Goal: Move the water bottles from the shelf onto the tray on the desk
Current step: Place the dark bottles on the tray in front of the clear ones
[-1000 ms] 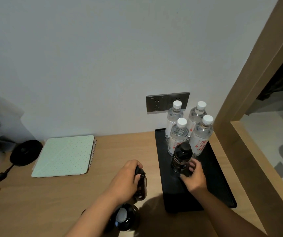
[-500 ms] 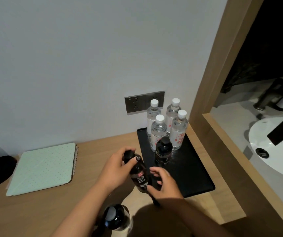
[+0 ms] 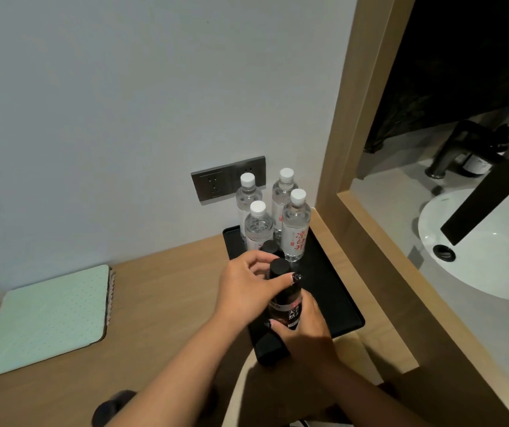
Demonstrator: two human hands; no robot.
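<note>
Both hands gripped one black bottle (image 3: 287, 298) over the tray (image 3: 333, 291).
Left hand (image 3: 248, 289) curled near its cap, right hand (image 3: 307, 329) around its base; red-and-white label, held upright.

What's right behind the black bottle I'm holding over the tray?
Behind the held black bottle stands a second black bottle; only its cap shows, the rest hidden by the left hand. Beyond it, four clear water bottles stand upright on the black tray.
</note>
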